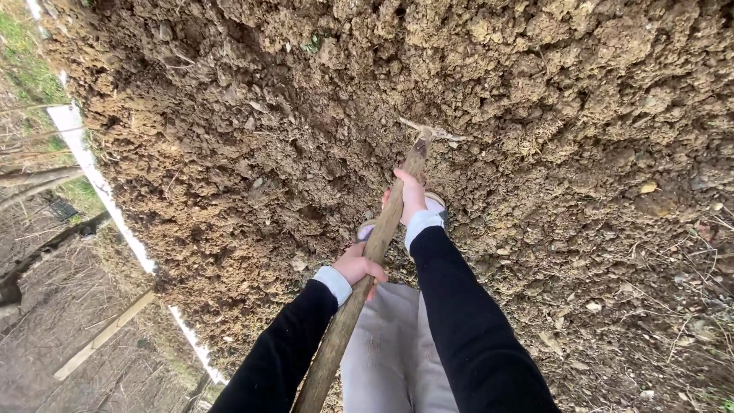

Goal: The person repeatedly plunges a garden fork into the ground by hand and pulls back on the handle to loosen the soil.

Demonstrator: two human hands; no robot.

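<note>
Two hands grip one wooden hoe handle (367,260) over clumped brown tilled soil (252,153) outdoors. Right hand (410,196) clamps nearer the metal blade (432,134); left hand (358,267) closes lower. Blade rests in the soil.

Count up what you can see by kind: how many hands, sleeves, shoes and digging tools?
Hands: 2, the left hand and the right hand, both gripping the handle
Black sleeves: 2
Shoes: 2, partly hidden
Digging tools: 1, a wooden-handled hoe in the soil
Total: 7
</note>
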